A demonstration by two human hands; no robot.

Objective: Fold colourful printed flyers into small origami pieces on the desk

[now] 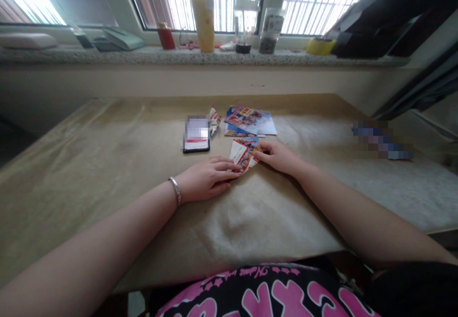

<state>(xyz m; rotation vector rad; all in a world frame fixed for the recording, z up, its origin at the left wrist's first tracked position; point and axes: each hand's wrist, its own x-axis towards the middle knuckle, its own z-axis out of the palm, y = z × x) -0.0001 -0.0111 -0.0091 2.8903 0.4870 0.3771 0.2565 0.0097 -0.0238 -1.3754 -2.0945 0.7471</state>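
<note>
A folded piece of printed paper (pixel 243 154), white with red and colourful patches, lies on the table between my hands. My left hand (pixel 211 176), a silver bangle at its wrist, rests flat with fingers stretched out, the fingertips on the paper's lower left edge. On the other side, my right hand (pixel 274 156) pinches the paper's right edge between thumb and fingers. Just beyond lies a stack of colourful printed sheets (pixel 252 120). To its left are a folded paper piece (pixel 214 118) and a phone (pixel 196 135) with its screen lit.
A tan cloth (pixel 125 164) covers the table. A blurred bluish object (pixel 381 139) lies far right. Along the stone windowsill (pixel 125 58) stand a red bottle (pixel 165 35), a tall yellow container (pixel 203 24), clear containers (pixel 271 31) and a black bag (pixel 372 24).
</note>
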